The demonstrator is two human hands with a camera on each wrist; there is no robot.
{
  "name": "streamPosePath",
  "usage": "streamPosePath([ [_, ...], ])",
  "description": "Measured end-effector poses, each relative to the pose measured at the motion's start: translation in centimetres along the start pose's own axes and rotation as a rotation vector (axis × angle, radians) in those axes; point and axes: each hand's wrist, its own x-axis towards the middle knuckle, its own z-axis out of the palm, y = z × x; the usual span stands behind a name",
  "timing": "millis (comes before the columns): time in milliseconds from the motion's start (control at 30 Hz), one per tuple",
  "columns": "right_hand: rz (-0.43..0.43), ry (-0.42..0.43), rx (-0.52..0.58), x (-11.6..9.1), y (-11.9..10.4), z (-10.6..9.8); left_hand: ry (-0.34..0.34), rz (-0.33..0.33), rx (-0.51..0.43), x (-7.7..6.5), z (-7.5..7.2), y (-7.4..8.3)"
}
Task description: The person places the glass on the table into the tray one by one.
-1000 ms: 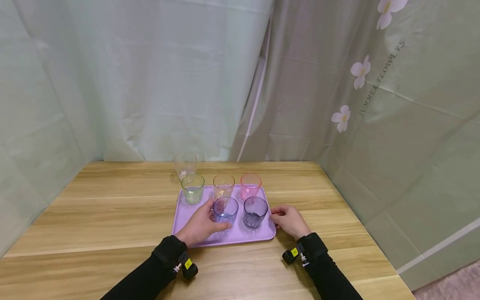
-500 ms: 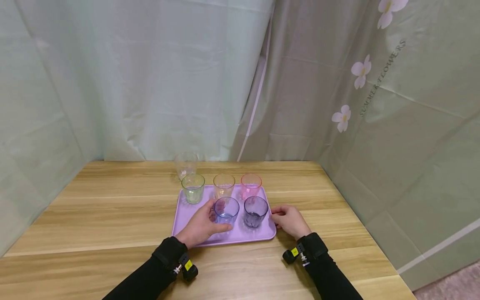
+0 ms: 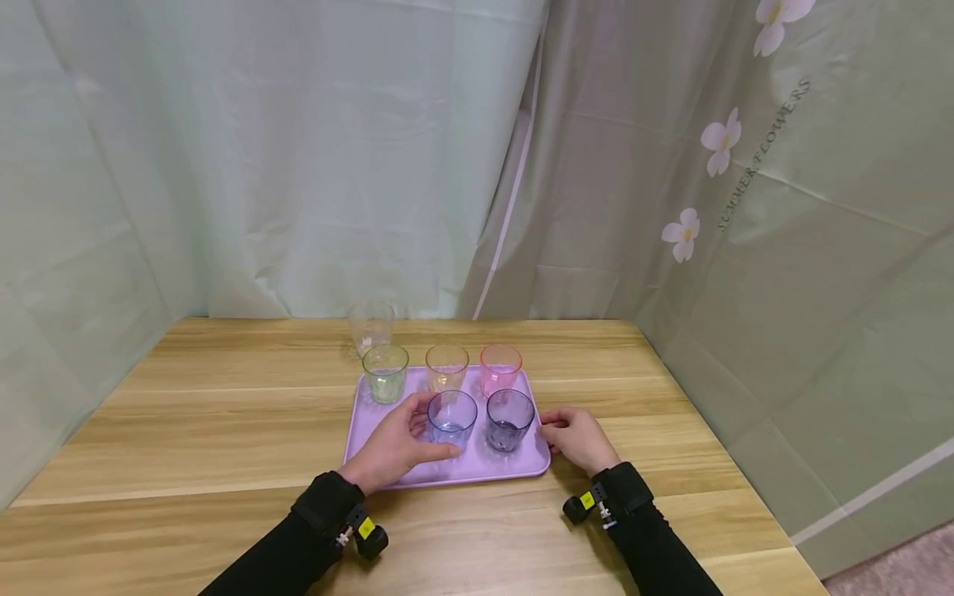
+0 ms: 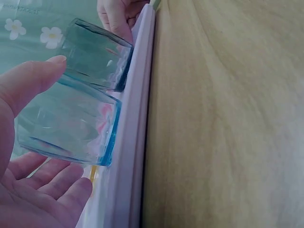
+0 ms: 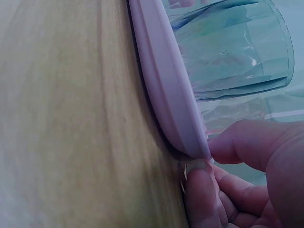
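A blue glass [image 3: 452,426] stands upright at the front of the purple tray [image 3: 477,470]. My left hand [image 3: 395,443] is spread around its left side, thumb in front and fingers behind. In the left wrist view the fingers [image 4: 71,194] lie relaxed beside the blue glass [image 4: 71,123], with the thumb over its near side; contact is hard to tell. At the tray's right edge, my right hand [image 3: 577,439] pinches the rim between thumb and fingers, as the right wrist view shows on the tray [image 5: 175,95]. A dark grey glass [image 3: 509,426] stands between the hands.
Along the tray's back row stand a green glass [image 3: 385,381], a yellow glass [image 3: 446,372] and a pink glass [image 3: 500,377]. Behind the green one, a clear glass [image 3: 371,327] is on the wooden table [image 3: 224,414]. Curtains [image 3: 335,165] hang behind and at the sides.
My left hand has eased slightly left, and its fingers have loosened around the blue glass. The right hand keeps its hold on the tray's rim, and the glasses stand as before.
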Motion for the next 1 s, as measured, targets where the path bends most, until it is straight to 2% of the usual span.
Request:
streamPosePath([
  [333, -0.005, -0.011, -0.006, -0.1, -0.2, 0.0, 0.011, -0.001, -0.005, -0.4, -0.8, 0.4],
  [1000, 0.004, -0.001, -0.011, -0.2, -0.2, -0.1, 0.005, 0.066, -0.058, -1.1, -2.6, 1.6],
])
